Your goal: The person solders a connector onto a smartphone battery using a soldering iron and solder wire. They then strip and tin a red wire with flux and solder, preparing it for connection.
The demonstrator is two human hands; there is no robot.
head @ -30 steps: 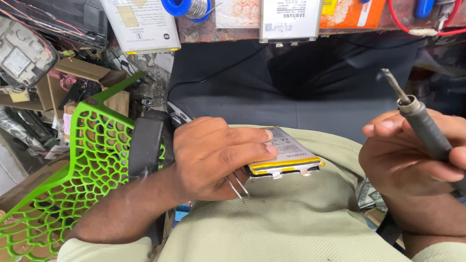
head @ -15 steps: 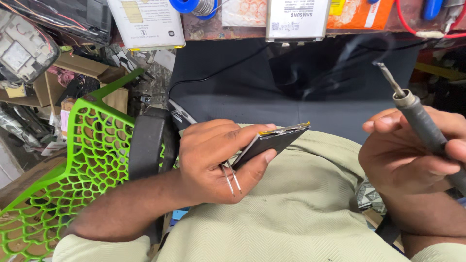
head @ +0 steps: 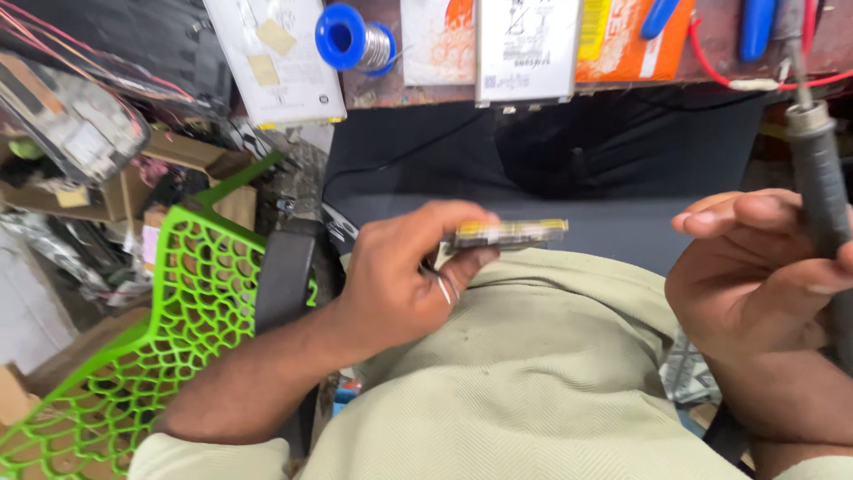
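Gripping a flat battery (head: 511,233) edge-on, my left hand (head: 404,284) pinches it between thumb and fingers above my lap, with tweezers (head: 444,289) tucked under the same fingers. My right hand (head: 751,271) is closed around a soldering iron (head: 813,169), tip up, well apart from the battery. A green basket (head: 133,356) sits at my left. Farther off, along the bench's near edge, lie a solder spool (head: 351,37) and two more flat batteries (head: 526,49).
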